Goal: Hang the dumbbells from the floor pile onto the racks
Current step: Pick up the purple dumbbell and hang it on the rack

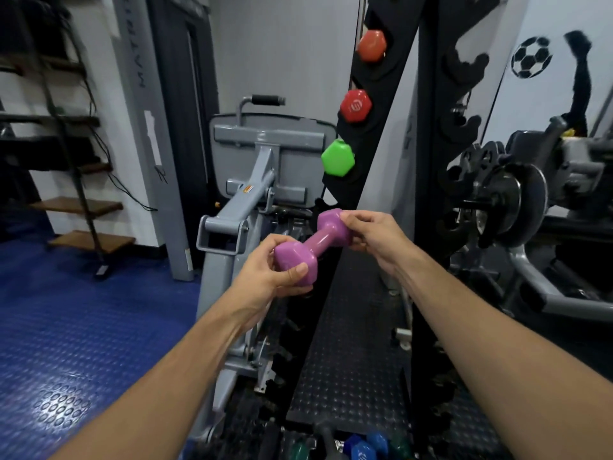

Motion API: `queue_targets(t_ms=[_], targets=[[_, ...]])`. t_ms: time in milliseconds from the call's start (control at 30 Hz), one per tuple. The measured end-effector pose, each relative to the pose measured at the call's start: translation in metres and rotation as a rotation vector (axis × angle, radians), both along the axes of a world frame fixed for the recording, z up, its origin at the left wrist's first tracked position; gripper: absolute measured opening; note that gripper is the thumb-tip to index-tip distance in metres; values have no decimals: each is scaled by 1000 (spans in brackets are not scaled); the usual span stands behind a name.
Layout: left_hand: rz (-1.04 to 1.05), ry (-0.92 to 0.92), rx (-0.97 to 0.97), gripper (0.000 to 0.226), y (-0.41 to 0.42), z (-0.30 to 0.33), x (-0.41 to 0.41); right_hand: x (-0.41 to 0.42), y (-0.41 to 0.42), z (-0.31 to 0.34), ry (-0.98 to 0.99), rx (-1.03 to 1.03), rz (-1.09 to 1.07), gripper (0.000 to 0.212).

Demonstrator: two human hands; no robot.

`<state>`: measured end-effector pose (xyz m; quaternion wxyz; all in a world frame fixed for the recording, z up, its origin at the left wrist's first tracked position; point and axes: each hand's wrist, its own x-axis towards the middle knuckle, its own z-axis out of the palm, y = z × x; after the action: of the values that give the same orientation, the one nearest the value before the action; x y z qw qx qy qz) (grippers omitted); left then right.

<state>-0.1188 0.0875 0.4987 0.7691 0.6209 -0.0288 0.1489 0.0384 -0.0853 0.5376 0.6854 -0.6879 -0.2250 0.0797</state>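
Observation:
I hold a purple dumbbell (316, 242) in both hands, just in front of the black rack's left upright (374, 134). My left hand (272, 272) grips its near head and my right hand (374, 237) grips its far head. On the left upright hang an orange dumbbell (372, 45), a red dumbbell (355, 105) and a green dumbbell (338, 158), one below the other. The purple dumbbell is below the green one, close to a free hook. The right upright (434, 144) shows empty hooks. The floor pile (361, 446), with blue and green dumbbells, lies at the bottom edge.
A grey exercise machine (262, 167) stands directly left of the rack. A weight-plate machine (510, 197) sits to the right. Wooden steps (79, 204) rise at far left over blue studded flooring (83, 327). Black studded matting (351, 343) runs between the rack uprights.

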Motion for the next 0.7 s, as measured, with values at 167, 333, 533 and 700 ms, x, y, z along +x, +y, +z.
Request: queue_targets(t_ms=[167, 333, 533, 700], targets=[[192, -53, 7, 51, -5, 13, -1, 11, 17, 7, -29, -10, -248, 20], [368, -45, 81, 52, 6, 13, 20, 22, 18, 11, -112, -137, -418, 54], [519, -50, 151, 50, 15, 13, 68, 32, 32, 1, -130, -75, -226, 69], [551, -38, 213, 54, 17, 26, 107, 40, 28, -7, -30, -31, -203, 113]])
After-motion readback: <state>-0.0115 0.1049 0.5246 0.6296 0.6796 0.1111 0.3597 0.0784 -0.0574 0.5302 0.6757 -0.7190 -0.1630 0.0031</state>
